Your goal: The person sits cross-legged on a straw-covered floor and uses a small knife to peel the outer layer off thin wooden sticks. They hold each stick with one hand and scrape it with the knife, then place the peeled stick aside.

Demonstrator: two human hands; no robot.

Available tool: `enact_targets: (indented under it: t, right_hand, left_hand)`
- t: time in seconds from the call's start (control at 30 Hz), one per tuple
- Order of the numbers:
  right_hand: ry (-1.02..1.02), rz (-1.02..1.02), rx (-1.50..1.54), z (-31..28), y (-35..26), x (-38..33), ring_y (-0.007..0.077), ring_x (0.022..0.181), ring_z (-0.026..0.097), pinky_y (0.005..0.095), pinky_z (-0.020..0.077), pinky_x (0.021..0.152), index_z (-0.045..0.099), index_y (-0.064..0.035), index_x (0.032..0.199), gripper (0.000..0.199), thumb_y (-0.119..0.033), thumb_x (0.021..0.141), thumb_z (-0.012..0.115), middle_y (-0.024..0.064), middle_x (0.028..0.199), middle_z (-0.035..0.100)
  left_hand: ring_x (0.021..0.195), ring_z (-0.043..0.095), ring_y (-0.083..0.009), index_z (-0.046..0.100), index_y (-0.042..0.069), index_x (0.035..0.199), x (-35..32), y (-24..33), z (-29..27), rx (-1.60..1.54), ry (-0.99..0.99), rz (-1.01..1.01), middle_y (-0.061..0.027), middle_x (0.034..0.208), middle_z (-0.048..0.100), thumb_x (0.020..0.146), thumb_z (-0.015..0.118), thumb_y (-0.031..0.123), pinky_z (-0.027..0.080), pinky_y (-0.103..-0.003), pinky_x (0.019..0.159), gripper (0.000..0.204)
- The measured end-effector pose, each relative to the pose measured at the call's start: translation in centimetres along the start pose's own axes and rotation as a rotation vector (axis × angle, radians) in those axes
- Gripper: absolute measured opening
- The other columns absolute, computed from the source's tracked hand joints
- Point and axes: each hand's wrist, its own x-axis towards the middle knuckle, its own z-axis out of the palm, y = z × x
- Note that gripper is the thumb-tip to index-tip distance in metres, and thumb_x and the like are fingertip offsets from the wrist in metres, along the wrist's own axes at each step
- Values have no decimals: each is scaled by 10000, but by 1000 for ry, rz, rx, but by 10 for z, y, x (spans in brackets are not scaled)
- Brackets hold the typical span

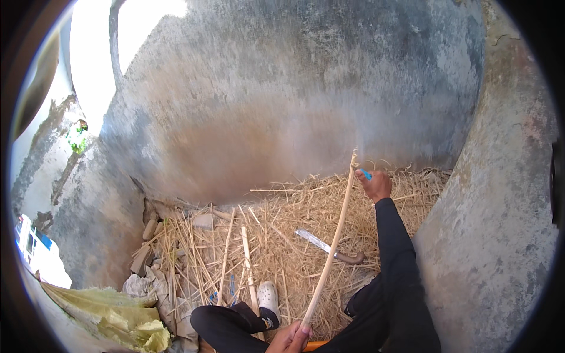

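A long, pale wooden stick (335, 247) slants up and away from me, its far tip ragged with thin curled shavings. My left hand (289, 338), low in the view, is closed around its near end. Up by the far tip, my right hand (376, 186) grips a small blue tool (365, 175) against or right beside the wood. The tool's working edge is too small to make out. Behind the stick, a large knife (315, 240) with a curved brown handle lies on the shavings.
Straw-like shavings (294, 217) cover the floor. Several loose sticks (226, 256) lie left of centre, near my shoe (268, 297). A yellowish sack (112, 315) sits lower left. Concrete walls (306, 88) rise ahead and close on the right.
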Motion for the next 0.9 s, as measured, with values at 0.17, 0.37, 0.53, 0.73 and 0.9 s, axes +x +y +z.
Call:
enact_targets:
  t: [0.17,0.37,0.53,0.73,0.9]
  right_hand:
    - [184,-18,-238,39,24,-7,325,555,608,450,446,523,632,-24,617,846,-832,754,420,152,535,566]
    - [-124,481,-38,30,70,-15,313,573,589,438,425,546,619,30,626,905,-820,793,359,174,578,573]
    - [-298,66,264,15,-37,-52,234,438,480,394,357,445,541,-15,514,821,-767,818,421,103,462,469]
    - [-466,-500,389,-27,-142,-157,227,419,539,377,411,432,619,-97,538,730,-776,772,488,72,456,510]
    - [-463,-502,165,-11,-133,-158,258,432,560,394,439,435,642,-96,558,749,-800,752,477,88,459,527]
  left_hand:
    - [632,373,-55,514,102,842,1,-24,0,-176,78,-124,45,688,404,1004,457,313,315,-226,555,272]
    - [433,354,-39,517,100,869,-10,-20,-42,-164,114,-124,57,562,403,1001,448,375,280,-198,373,312]
    - [358,412,-113,530,40,885,21,-45,-51,-267,11,10,-10,484,428,1009,427,328,323,-241,340,330]
    - [340,304,-54,518,25,949,37,-41,-56,-391,15,17,28,506,382,1032,378,312,276,-198,334,330]
    - [373,303,-44,520,32,948,36,-36,-52,-345,39,16,34,514,382,1026,407,312,257,-202,360,312]
